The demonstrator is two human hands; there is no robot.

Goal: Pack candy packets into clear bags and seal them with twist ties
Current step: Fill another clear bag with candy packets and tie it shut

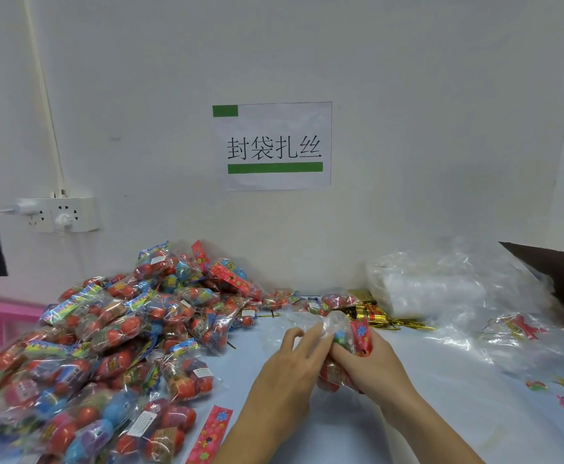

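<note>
Head view: nearest, a loose red flowered strip [212, 433] lies flat on the pale table [357, 437], just beside a big heap of filled candy bags [106, 346] spreading along the left side. Above the table's middle the two hands meet — the right hand [369, 361] has its grip curled round a clear bag [332, 324] with candy packets [357, 338] in it, and the left hand [294, 360] pinches the bag's open top with bent fingers. Beyond them lies a bundle of gold twist ties [374, 314], then a stack of empty clear bags [431, 289] at the right — and on the wall a paper sign [272, 145].
</note>
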